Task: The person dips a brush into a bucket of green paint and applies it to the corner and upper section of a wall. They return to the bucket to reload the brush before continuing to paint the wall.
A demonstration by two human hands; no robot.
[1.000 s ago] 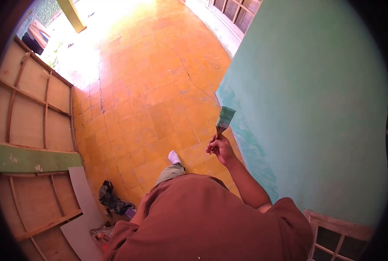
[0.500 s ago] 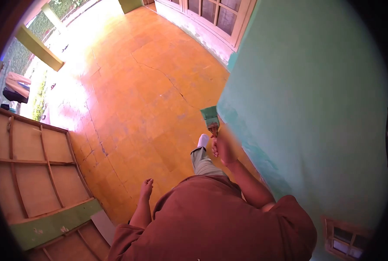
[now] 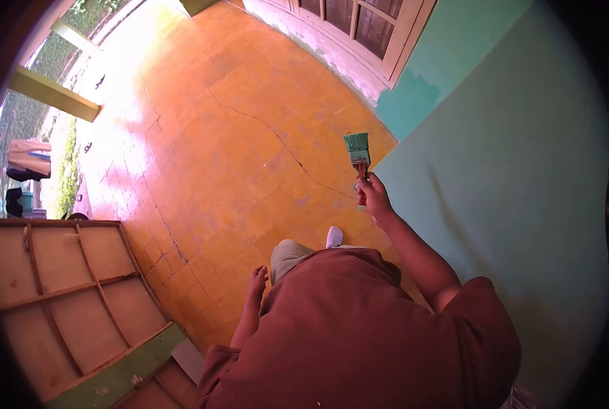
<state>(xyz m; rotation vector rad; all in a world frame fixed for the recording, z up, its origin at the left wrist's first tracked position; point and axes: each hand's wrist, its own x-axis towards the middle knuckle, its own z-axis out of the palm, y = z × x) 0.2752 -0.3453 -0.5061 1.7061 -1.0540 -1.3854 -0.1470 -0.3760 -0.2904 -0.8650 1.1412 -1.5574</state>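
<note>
A wide paintbrush (image 3: 358,148) with green paint on its bristles is gripped by the handle in my right hand (image 3: 375,196). The bristles point up and away from me, apart from the wall, over the orange floor. To the right stands the green wall (image 3: 495,204), whose near corner comes down close to the brush. My left hand (image 3: 257,279) hangs beside my body with its fingers curled in, and nothing shows in it. The brush handle is partly hidden by my fingers.
Cracked orange floor tiles (image 3: 243,163) stretch ahead. A framed wooden panel (image 3: 79,293) stands at the left. Beyond the corner, a window (image 3: 362,27) sits above a patchy whitish wall with a fresh green area (image 3: 407,95). A post (image 3: 59,95) and hanging clothes (image 3: 29,157) are at the far left.
My right hand has carried the brush forward, slightly right in view, away from the wall's lower edge. I have stepped ahead, and more of the wall around the corner shows.
</note>
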